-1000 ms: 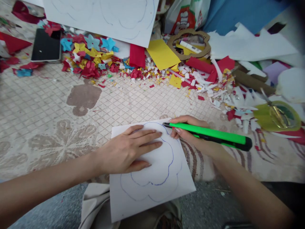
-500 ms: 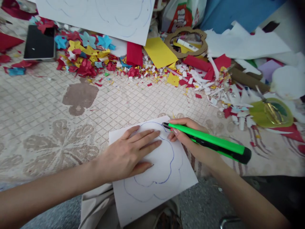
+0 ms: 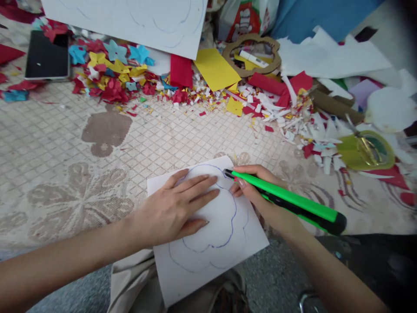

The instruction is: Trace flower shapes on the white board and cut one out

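A white sheet with a blue scalloped outline drawn inside a larger, fainter one lies at the table's front edge, its lower part jutting out over my lap. My left hand rests flat on the sheet with its fingers stretched out, holding nothing. In my right hand is a green and black utility knife, gripped between thumb and fingers near the blade end. The knife's tip meets the blue line near the sheet's upper right corner; I cannot tell how deep it goes.
Along the back lie paper scraps, folded paper stars, yellow paper and a scalloped cardboard ring. A phone lies at the left. Another drawn sheet is behind. A yellow tape roll with scissors on it sits at the right.
The knife tip has shifted slightly right and down along the blue line, and the knife's back end has dropped a little. My left hand stays flat on the sheet. The view has shifted slightly.
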The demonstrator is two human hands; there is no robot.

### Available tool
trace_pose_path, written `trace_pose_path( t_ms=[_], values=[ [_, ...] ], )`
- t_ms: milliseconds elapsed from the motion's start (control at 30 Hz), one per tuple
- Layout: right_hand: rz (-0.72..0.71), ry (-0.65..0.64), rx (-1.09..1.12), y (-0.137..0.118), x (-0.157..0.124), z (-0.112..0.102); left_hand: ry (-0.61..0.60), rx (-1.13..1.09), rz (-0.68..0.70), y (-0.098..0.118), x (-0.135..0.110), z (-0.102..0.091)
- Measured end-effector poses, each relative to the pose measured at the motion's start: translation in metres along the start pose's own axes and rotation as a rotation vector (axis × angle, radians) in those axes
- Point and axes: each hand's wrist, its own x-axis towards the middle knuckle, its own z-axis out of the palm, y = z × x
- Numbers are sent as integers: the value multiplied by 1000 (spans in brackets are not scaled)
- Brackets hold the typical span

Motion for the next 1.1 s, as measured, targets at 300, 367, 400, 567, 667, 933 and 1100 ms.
trace_pose_path(
  t_ms=[300, 367, 400, 567, 667, 933, 1100],
  values=[
    [56, 77, 4, 5, -7, 8, -9, 19, 3, 0, 0, 0],
    [49, 88, 1, 6, -9, 9, -5, 22, 6, 0, 0, 0],
    [47, 96, -2, 6, -9, 10, -2, 23, 8, 0, 0, 0],
    [57, 139, -28, 12, -14, 13, -6, 24, 5, 0, 0, 0],
    [52, 144, -30, 13, -14, 11, -8, 25, 6, 0, 0, 0],
    [46, -55, 30, 6, -1, -9, 6, 23, 30, -2, 1, 1],
    [-16, -43, -31, 3, -2, -9, 0, 29, 37, -2, 0, 1]
  ],
)
